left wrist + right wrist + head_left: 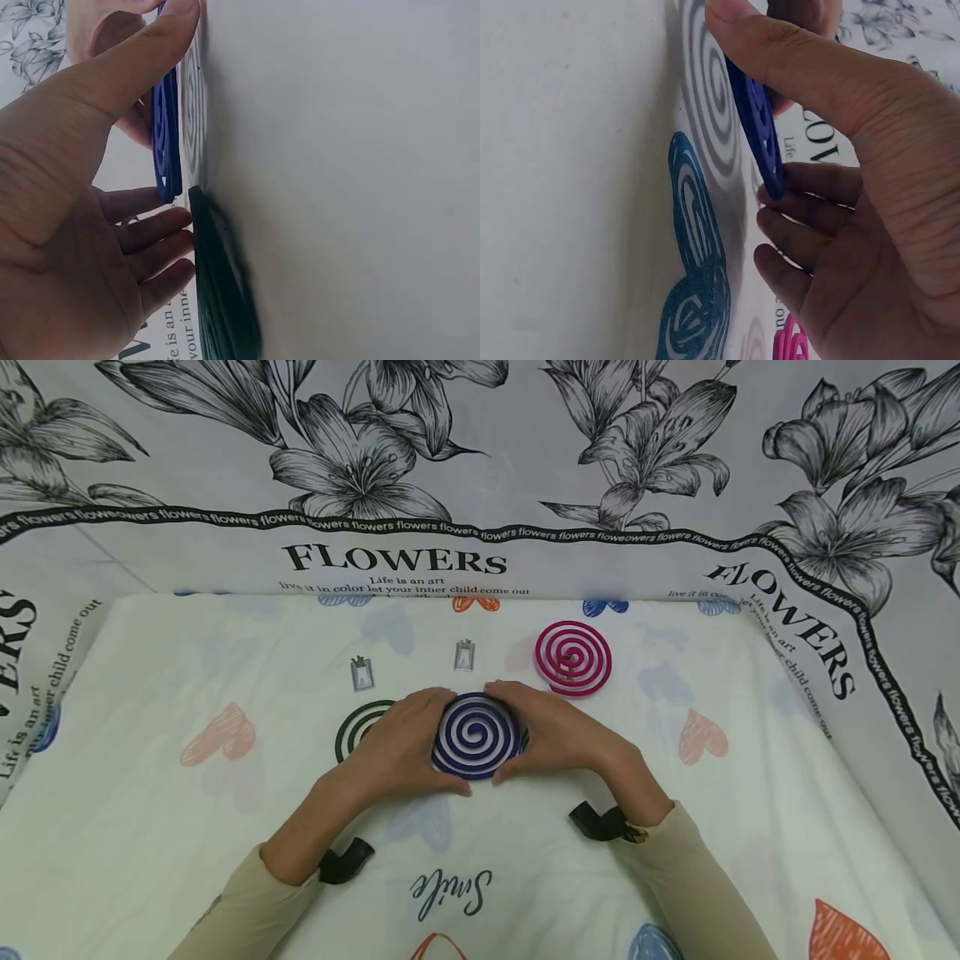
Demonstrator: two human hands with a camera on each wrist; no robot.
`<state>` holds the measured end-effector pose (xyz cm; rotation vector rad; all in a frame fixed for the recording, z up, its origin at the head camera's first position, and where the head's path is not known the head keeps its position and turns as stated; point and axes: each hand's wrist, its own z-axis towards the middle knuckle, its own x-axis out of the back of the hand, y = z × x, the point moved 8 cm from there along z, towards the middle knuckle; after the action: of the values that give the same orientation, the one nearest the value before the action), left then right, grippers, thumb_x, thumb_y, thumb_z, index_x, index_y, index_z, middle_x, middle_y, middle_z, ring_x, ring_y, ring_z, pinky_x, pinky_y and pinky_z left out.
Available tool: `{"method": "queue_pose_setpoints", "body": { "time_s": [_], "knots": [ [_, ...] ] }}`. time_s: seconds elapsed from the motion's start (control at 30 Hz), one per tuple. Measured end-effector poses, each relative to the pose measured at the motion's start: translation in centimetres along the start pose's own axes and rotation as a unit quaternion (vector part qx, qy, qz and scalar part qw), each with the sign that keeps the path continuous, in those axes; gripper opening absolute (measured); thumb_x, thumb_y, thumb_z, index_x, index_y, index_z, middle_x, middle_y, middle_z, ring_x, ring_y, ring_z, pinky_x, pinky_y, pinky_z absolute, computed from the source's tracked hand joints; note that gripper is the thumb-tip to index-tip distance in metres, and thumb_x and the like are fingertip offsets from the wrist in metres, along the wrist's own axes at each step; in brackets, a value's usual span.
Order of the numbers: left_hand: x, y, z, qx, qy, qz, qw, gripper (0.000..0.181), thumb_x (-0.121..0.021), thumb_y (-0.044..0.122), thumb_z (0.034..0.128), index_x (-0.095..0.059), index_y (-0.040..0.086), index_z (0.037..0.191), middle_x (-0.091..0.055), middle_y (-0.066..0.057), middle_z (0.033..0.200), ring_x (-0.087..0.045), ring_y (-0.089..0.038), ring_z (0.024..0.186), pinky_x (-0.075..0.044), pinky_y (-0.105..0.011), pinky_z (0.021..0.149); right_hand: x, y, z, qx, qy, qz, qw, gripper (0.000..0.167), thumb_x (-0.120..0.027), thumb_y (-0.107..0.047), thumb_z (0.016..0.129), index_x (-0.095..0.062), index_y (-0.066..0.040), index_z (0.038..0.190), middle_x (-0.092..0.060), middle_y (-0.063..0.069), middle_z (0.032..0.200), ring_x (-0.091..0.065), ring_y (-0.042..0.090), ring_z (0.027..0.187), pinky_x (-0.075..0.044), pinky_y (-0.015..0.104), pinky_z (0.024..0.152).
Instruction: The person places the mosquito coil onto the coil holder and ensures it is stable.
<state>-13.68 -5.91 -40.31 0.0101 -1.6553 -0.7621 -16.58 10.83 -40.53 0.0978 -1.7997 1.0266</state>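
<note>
A blue spiral mosquito coil [476,733] is held between both hands, just above the cloth, and its spiral shadow falls below it in both wrist views. My left hand [405,742] grips its left edge, thumb at the near side and fingers at the far side. On the opposite edge, my right hand [558,728] grips it in the same way. A dark green coil [221,285] lies on the cloth, partly hidden under the left hand in the head view. Beyond the right hand lies a pink coil [573,672].
Two small metal coil stands [362,673] lie on the cloth beyond the hands. The white cloth [187,835] carries printed hearts and the word Smile. A raised border [225,547] with flower print runs along the back and sides.
</note>
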Motion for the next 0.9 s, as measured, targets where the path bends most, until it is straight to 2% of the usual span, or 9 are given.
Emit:
{"method": "queue_pose_setpoints", "body": {
  "time_s": [0.23, 0.4, 0.53, 0.77, 0.9],
  "knots": [
    [1.0, -0.1, 0.4, 0.009, 0.001, -0.001, 1.0, 0.121, -0.098, 0.058, 0.0654, -0.041, 0.005, 0.157, -0.056, -0.012, 0.144, -0.057, -0.03, 0.131, -0.048, -0.051, 0.119, 0.4, -0.2, 0.2, 0.014, 0.029, 0.015, 0.9994, 0.111, -0.099, -0.043, 0.071, -0.039, -0.013, 0.16, -0.055, 0.002, 0.156, -0.055, 0.02, 0.143, -0.046, 0.043, 0.124],
    [2.2, -0.2, 0.9, 0.018, -0.008, -0.03, 0.9994, 0.119, -0.099, 0.046, 0.0696, -0.035, 0.006, 0.162, -0.056, -0.014, 0.143, -0.058, -0.03, 0.129, -0.054, -0.051, 0.112, 1.0, -0.3, 0.7, -0.004, 0.041, 0.032, 0.9986, 0.11, -0.098, -0.039, 0.074, -0.038, -0.012, 0.162, -0.056, 0.004, 0.15, -0.057, 0.02, 0.138, -0.051, 0.044, 0.119],
    [3.1, -0.1, 1.4, 0.023, -0.014, -0.044, 0.9987, 0.119, -0.099, 0.038, 0.0722, -0.032, 0.006, 0.164, -0.055, -0.017, 0.145, -0.059, -0.032, 0.131, -0.055, -0.052, 0.112, 1.5, -0.2, 1.2, -0.023, 0.041, 0.034, 0.9983, 0.113, -0.097, -0.041, 0.076, -0.034, -0.012, 0.165, -0.053, 0.006, 0.151, -0.057, 0.02, 0.138, -0.052, 0.043, 0.118],
    [4.8, -0.1, 2.2, 0.042, -0.021, -0.058, 0.9972, 0.118, -0.098, 0.03, 0.0747, -0.028, 0.004, 0.166, -0.049, -0.021, 0.152, -0.057, -0.037, 0.137, -0.052, -0.056, 0.116, 2.6, -0.7, 2.2, -0.023, 0.054, 0.043, 0.9973, 0.116, -0.096, -0.039, 0.077, -0.029, -0.012, 0.168, -0.051, 0.01, 0.151, -0.06, 0.022, 0.116, -0.061, 0.038, 0.098],
    [5.9, -0.4, 2.7, 0.06, -0.027, -0.065, 0.9957, 0.118, -0.098, 0.028, 0.0749, -0.027, 0.006, 0.166, -0.046, -0.02, 0.156, -0.055, -0.038, 0.141, -0.05, -0.058, 0.117, 3.5, -1.0, 2.9, -0.03, 0.063, 0.063, 0.9955, 0.117, -0.097, -0.035, 0.077, -0.027, -0.013, 0.168, -0.049, 0.012, 0.152, -0.059, 0.024, 0.121, -0.061, 0.04, 0.101]
  ]
}}
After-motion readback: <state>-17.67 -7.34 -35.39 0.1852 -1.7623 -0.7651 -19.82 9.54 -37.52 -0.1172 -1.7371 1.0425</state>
